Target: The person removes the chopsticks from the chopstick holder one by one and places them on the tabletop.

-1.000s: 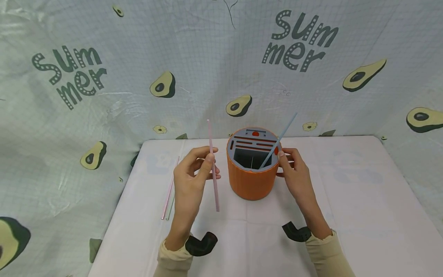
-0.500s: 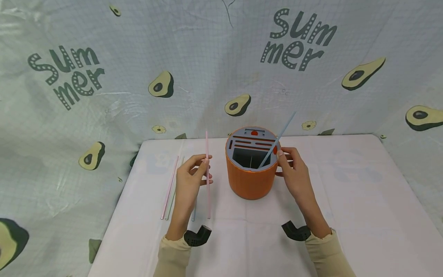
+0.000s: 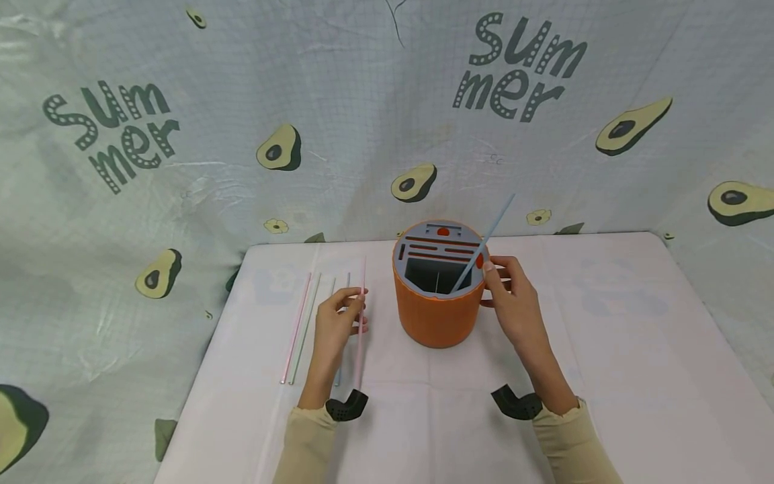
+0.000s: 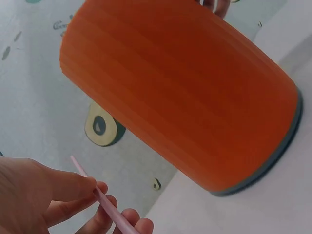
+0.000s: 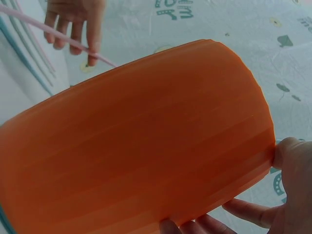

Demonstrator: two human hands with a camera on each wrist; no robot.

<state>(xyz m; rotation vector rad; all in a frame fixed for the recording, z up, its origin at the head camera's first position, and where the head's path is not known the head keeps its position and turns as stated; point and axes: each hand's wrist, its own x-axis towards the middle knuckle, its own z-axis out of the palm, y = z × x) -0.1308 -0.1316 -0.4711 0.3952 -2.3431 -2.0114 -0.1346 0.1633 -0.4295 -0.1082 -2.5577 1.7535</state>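
My left hand (image 3: 331,329) pinches a pink drinking straw (image 3: 359,356) between thumb and fingers, left of an orange round desk organizer (image 3: 438,326). In the left wrist view the straw (image 4: 113,212) slants below the thumb, apart from the organizer (image 4: 180,97). My right hand (image 3: 517,299) grips the organizer's right side, thumb at the rim and fingers against the wall, as the right wrist view also shows on the orange wall (image 5: 146,141). Its grey top has slots and a large dark compartment. A blue straw (image 3: 497,220) leans out of that compartment to the right.
Left on the white table (image 3: 635,376) lie a pink straw (image 3: 296,329), a green straw (image 3: 310,316) and a blue straw (image 3: 337,376), with another pale straw partly hidden by my left hand. A curtain (image 3: 363,121) printed with avocados hangs behind the table.
My left hand has moved down and left with the pink straw, away from the organizer and nearer the straws on the table. My right hand has stayed on the organizer.
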